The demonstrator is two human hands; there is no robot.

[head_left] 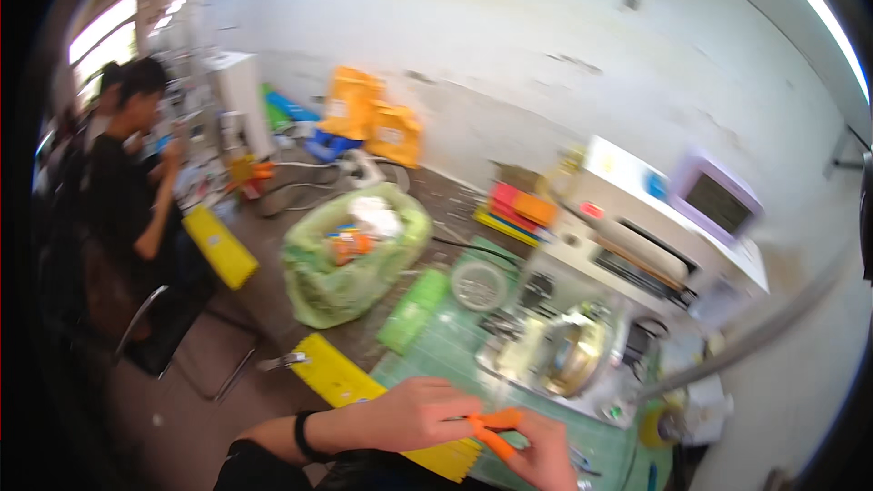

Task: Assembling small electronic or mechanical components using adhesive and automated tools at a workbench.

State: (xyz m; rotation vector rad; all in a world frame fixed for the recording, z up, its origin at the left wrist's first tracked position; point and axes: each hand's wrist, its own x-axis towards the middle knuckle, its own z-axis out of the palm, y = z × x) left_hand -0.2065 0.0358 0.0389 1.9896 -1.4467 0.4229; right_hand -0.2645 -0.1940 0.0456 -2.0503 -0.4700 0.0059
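Close to the lower edge, my left hand [423, 414] is closed, its fingertips meeting those of my right hand [548, 455]. Orange finger cots [497, 441] appear to cover the thumb and forefinger of my right hand, which is closed too. Blur and the fingers hide whatever small thing lies between the tips. A black band circles my left wrist. Under my hands lie a yellow ruler-like strip [336, 371] along the table's front edge and a green work mat [436, 350]. Just beyond is a metal machine with a brass-coloured round part [575, 359].
A green bag-lined container [314, 286] holds white and orange scraps, beside a green roll [414, 309]. A white machine [627, 236] with a lilac-framed screen [718, 200] stands behind. Yellow bags [353, 105] lean on the wall. A grey pole [746, 345] crosses at right; a person [136, 164] sits left.
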